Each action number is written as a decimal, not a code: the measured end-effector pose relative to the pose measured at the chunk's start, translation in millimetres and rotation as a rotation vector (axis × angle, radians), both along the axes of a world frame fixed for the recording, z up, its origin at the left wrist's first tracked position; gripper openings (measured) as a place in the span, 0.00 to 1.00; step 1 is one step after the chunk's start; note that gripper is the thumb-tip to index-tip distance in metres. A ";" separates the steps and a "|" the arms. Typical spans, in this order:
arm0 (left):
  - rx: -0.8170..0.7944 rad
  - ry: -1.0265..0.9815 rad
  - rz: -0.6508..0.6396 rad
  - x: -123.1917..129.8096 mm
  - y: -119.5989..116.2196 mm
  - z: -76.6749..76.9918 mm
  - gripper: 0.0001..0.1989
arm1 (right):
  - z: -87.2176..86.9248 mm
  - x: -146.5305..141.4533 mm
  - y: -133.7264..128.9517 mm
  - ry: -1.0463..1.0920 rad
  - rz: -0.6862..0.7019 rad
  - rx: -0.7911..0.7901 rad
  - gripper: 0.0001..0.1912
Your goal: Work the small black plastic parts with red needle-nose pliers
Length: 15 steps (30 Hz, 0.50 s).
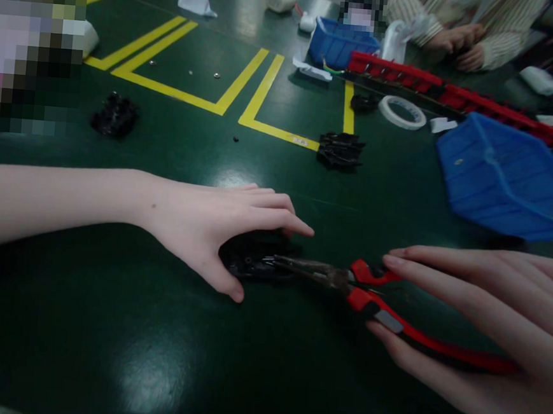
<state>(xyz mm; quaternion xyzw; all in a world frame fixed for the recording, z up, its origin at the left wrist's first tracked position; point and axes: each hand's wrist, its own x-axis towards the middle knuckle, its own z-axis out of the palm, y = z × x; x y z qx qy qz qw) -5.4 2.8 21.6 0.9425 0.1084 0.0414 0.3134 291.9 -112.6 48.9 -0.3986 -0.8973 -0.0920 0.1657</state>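
A dark part (253, 262) lies on the green table (206, 367), partly covered by my left hand (213, 221). That hand reaches in from the left, its thumb and fingers curved around the part's left end and far side. My right hand (479, 312) holds red-handled needle-nose pliers (342, 279). Their tips point left and meet small metal pins on the dark part; whether the jaws grip a pin is too small to tell.
Black clusters lie at the left (114, 114) and centre right (341, 150). A blue bin (508, 177), a white tape roll (402, 112), a red rack (430, 85) and another blue bin (342, 43) stand farther back. Across the table are another person's hands (461, 46).
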 end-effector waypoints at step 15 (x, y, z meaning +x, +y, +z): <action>0.133 -0.084 0.242 -10.8 -24.6 -9.1 0.15 | 13.9 4.2 -2.3 -0.070 -0.061 -0.054 0.22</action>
